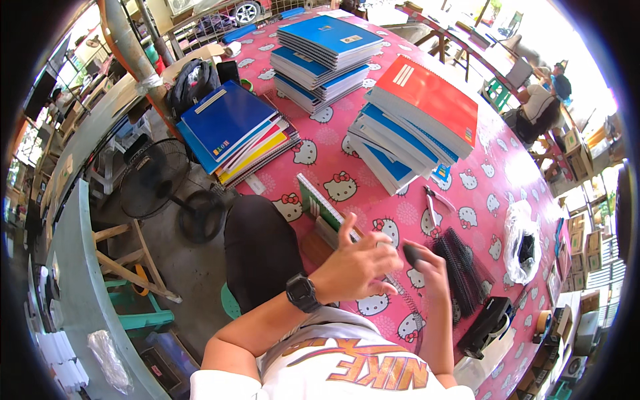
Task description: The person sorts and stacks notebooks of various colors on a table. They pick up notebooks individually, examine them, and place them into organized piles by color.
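A green-covered notebook [322,208] stands on edge in front of me, with a thin wire coil [408,303] along the edge nearest my body. My left hand [357,265], a black watch on its wrist, is over that edge with thumb raised and fingers apart. The left hand hides much of the notebook, and I cannot tell whether it touches it. Beside it, my right hand [430,270] pinches a small dark object [413,254], whose kind is unclear. Cutting pliers [437,204] lie beyond the right hand. Black plastic binding coils [461,268] lie to its right.
Stacks of blue notebooks [327,40], red-topped notebooks [427,93] and dark blue notebooks [230,123] stand farther back on the pink table [320,150]. At right are a white plastic bag [517,233] and a black tape dispenser [487,325]. A fan [157,177] stands left.
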Demonstrator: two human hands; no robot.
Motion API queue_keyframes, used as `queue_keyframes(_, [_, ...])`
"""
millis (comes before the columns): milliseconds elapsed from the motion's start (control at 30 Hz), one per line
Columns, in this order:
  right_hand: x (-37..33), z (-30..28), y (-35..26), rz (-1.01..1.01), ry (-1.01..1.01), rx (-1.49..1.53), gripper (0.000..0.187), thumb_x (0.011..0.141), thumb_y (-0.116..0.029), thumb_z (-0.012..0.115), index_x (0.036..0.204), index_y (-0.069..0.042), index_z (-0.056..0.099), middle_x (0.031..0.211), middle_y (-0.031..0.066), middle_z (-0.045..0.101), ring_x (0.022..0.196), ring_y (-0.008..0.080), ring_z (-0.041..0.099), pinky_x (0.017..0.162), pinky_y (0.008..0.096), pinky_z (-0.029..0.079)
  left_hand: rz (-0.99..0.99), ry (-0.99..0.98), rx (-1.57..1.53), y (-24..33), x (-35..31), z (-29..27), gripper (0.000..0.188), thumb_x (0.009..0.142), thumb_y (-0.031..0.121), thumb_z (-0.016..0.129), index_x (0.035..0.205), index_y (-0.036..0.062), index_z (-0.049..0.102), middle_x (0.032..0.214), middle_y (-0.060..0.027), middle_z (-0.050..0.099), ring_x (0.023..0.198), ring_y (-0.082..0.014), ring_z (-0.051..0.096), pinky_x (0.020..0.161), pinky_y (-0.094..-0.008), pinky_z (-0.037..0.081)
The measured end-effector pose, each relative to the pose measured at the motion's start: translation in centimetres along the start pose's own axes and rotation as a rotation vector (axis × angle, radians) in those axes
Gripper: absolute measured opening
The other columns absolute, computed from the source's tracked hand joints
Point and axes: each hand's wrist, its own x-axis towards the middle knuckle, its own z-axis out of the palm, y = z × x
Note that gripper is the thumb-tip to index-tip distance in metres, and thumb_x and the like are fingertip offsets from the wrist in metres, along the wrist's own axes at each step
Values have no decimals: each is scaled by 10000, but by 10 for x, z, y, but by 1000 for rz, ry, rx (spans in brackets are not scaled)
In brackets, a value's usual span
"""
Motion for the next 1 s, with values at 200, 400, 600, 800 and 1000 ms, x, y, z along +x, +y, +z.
queue_keyframes(200, [-7,15,-47,-69,-112,-276,608,715,-549,598,872,33,679,1070,238,619,952,267,549,868,391,393,-37,10,23,-14,-4,-7,231,634,223,755,815,190,615,837,60,552,978,-123,525,1039,-598,79])
queue_keyframes(400, [-11,19,-56,-197,-203,-94,597,738,-559,619,892,15,674,1028,192,639,934,238,575,870,369,419,-59,42,32,-15,-2,-5,273,615,228,779,838,212,624,803,71,575,928,-114,554,1060,-578,53])
queue_keyframes(600, [-9,22,-58,-269,-343,181,569,731,-523,633,921,12,665,1068,196,629,949,235,577,895,361,407,-66,40,47,-20,-3,-7,283,618,299,773,842,209,624,811,69,583,926,-122,556,1055,-586,52])
queue_keyframes(800, [-4,24,-48,-380,-270,334,632,762,-573,553,882,40,649,1058,177,635,914,209,582,849,352,422,-127,109,68,-25,-4,-13,289,604,320,780,818,199,627,820,55,584,948,-144,548,1050,-621,51])
queue_keyframes(1000, [-7,21,-58,-180,-229,226,546,751,-513,639,948,-4,656,1072,169,627,1002,230,566,903,377,410,-110,90,73,-28,-5,-15,316,606,340,778,836,182,629,813,50,581,931,-152,548,1065,-619,61])
